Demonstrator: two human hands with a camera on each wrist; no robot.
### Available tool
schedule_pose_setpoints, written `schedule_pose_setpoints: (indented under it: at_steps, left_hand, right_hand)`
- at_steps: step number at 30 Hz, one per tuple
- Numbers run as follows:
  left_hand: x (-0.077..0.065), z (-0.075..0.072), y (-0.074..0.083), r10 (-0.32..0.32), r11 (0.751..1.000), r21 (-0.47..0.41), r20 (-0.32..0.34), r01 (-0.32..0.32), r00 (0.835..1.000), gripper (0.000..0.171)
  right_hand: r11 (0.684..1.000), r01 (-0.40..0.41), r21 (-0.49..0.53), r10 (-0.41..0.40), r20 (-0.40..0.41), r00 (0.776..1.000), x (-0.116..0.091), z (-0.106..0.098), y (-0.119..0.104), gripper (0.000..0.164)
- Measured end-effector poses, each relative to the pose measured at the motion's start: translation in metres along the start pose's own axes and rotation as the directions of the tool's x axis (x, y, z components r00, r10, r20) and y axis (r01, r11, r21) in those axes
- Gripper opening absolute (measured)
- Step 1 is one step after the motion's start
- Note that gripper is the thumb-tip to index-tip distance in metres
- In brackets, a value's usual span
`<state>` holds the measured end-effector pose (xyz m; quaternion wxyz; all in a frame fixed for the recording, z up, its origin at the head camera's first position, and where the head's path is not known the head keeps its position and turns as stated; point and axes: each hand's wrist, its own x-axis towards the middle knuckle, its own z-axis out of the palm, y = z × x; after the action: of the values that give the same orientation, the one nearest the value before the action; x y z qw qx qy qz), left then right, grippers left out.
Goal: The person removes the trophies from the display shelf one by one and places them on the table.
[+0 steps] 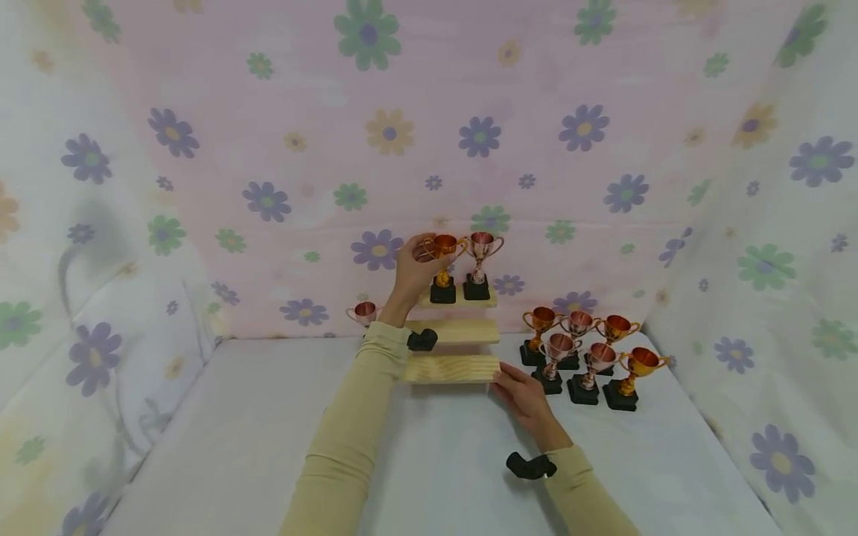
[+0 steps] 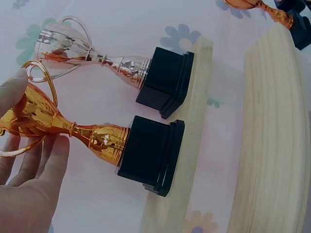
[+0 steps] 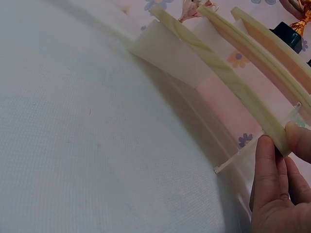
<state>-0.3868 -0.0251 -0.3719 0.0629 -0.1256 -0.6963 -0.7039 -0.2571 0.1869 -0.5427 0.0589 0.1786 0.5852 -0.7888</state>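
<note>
My left hand holds a gold trophy cup by its bowl, with the thumb on one side and fingers on the other. The trophy's black base stands on the top board of a three-tier wooden display stand. Beside it, a rose-coloured trophy stands upright on the same board. My right hand pinches the right end of the stand's lowest board between thumb and fingers, as the right wrist view shows. The middle board lies between these two.
Several gold and rose-coloured trophies with black bases, including a gold trophy, stand on the white tabletop to the right of the stand. Another rose-coloured trophy is partly hidden behind my left forearm. Flowered cloth encloses the back and sides.
</note>
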Motion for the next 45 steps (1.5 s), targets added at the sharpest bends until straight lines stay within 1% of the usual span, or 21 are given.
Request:
schedule_pose_setpoints:
  at_steps: [3,6,8,12,15,19,23,25,28,33,35,37,40,42,45]
  left_hand:
    - [-0.001,-0.002,-0.004,0.026,1.000,0.009,-0.002,-0.025,1.000,0.051]
    - [-0.004,-0.004,-0.008,0.084,0.996,0.021,-0.008,-0.084,0.996,0.047]
    - [-0.007,-0.005,-0.011,0.142,0.990,0.025,-0.017,-0.142,0.990,0.045]
    - [-0.019,-0.008,-0.018,0.243,0.970,-0.014,-0.041,-0.244,0.969,0.043]
    - [-0.029,-0.011,-0.020,0.281,0.959,-0.022,-0.047,-0.282,0.958,0.042]
    - [-0.044,-0.025,-0.017,0.313,0.950,-0.003,-0.050,-0.313,0.949,0.042]
    - [-0.060,-0.043,-0.017,0.347,0.938,0.023,-0.048,-0.346,0.937,0.042]
    - [-0.069,-0.053,-0.016,0.350,0.936,0.050,-0.046,-0.348,0.936,0.043]
    - [-0.085,-0.067,-0.019,0.323,0.943,0.097,-0.018,-0.320,0.946,0.044]
    - [-0.115,-0.087,-0.031,0.233,0.957,0.160,0.083,-0.244,0.969,0.049]
    - [-0.127,-0.096,-0.037,0.202,0.959,0.183,0.102,-0.218,0.974,0.052]
    - [-0.138,-0.107,-0.043,0.178,0.961,0.200,0.084,-0.192,0.980,0.052]
    - [-0.152,-0.124,-0.052,0.161,0.964,0.211,0.026,-0.163,0.987,0.050]
    - [-0.159,-0.136,-0.056,0.164,0.966,0.205,-0.018,-0.157,0.986,0.048]
    - [-0.166,-0.152,-0.061,0.176,0.962,0.223,-0.064,-0.158,0.982,0.048]
  right_hand:
    - [1.000,0.003,0.006,-0.003,0.011,1.000,-0.001,0.002,0.001,0.051]
    - [1.000,0.006,0.009,-0.006,0.016,1.000,-0.002,0.003,0.002,0.051]
    - [1.000,0.008,0.010,-0.008,0.016,1.000,-0.002,0.002,0.002,0.052]
    - [1.000,0.004,0.008,-0.004,0.013,1.000,0.000,0.002,0.002,0.052]
    - [1.000,0.003,0.008,-0.003,0.007,1.000,0.002,0.000,0.001,0.053]
    - [1.000,0.008,0.009,-0.008,0.009,1.000,0.002,0.000,0.001,0.054]
    - [1.000,0.008,0.015,-0.008,0.010,1.000,0.002,0.000,0.000,0.055]
    - [1.000,0.004,0.015,-0.004,0.008,1.000,0.002,0.000,0.000,0.055]
    - [1.000,0.007,0.009,-0.007,0.021,1.000,0.001,0.000,0.001,0.056]
    - [1.000,0.006,-0.009,-0.006,0.015,1.000,-0.001,-0.001,0.002,0.055]
    - [1.000,0.008,-0.007,-0.008,0.017,1.000,0.000,-0.001,0.001,0.055]
    - [1.000,0.014,0.001,-0.014,0.025,1.000,-0.001,0.000,0.001,0.056]
    - [1.000,0.024,0.014,-0.024,0.034,0.999,-0.003,0.001,0.000,0.056]
    - [0.999,0.034,0.014,-0.035,0.040,0.999,-0.006,0.001,0.000,0.057]
    - [0.999,0.051,0.008,-0.051,0.055,0.997,-0.009,0.002,0.000,0.057]
